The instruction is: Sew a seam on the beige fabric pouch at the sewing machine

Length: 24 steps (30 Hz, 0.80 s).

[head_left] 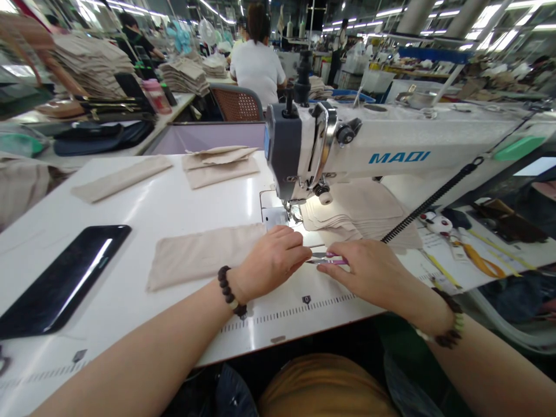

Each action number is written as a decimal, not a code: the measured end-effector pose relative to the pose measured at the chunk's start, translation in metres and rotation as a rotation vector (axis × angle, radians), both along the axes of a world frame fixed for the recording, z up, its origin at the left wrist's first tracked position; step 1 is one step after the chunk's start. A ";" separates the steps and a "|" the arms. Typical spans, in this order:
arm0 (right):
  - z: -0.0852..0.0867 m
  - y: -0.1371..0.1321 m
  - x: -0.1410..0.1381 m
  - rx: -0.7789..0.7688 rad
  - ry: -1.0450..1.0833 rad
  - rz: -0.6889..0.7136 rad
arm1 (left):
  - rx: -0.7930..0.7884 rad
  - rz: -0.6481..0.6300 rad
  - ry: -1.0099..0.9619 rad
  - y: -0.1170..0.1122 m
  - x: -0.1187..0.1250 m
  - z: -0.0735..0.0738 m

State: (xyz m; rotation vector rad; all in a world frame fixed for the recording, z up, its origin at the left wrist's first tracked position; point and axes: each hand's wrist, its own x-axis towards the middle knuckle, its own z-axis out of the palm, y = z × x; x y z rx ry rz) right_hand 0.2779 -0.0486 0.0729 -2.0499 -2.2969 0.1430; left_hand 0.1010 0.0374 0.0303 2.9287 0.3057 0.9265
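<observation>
My right hand (369, 269) is closed round small purple-handled thread snips (339, 262), whose metal blades point left and stand a little apart. Close to the blade tips, my left hand (278, 255) has its fingers pinched together; whatever they hold is too small to make out. Both hands are just in front of the needle area of a white sewing machine (399, 139). A folded beige fabric piece (195, 255) lies flat on the table, partly behind my left hand.
More beige pieces (221, 165) lie at the back of the white table (208, 202), and a fabric stack (360, 208) sits under the machine arm. A black phone (65, 278) is at left. A coiled black cord (430, 197) hangs at right. A person (258, 63) sits ahead.
</observation>
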 end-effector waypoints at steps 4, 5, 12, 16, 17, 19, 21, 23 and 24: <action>-0.002 0.001 -0.001 0.013 -0.020 0.028 | -0.006 0.004 0.022 0.000 0.000 0.000; -0.002 0.002 -0.001 0.014 -0.025 0.034 | -0.006 0.005 0.024 0.000 0.000 0.000; -0.003 -0.001 0.002 -0.029 -0.045 0.055 | 0.017 0.024 -0.012 -0.001 -0.001 0.001; -0.003 -0.013 0.036 -0.009 -0.030 0.012 | -0.005 0.034 -0.006 0.002 -0.003 0.000; -0.004 -0.017 0.051 0.015 -0.008 -0.020 | -0.018 0.035 0.000 0.004 -0.003 -0.001; -0.005 -0.025 0.088 0.100 0.021 -0.161 | -0.077 0.040 0.016 0.008 -0.003 -0.003; -0.009 -0.033 0.129 0.168 0.016 -0.338 | -0.208 0.052 0.054 0.011 -0.003 -0.004; -0.014 -0.038 0.170 0.210 -0.077 -0.507 | -0.394 0.065 0.125 0.012 -0.004 -0.002; -0.018 -0.040 0.188 0.223 -0.120 -0.568 | -0.499 0.063 0.180 0.012 -0.005 0.000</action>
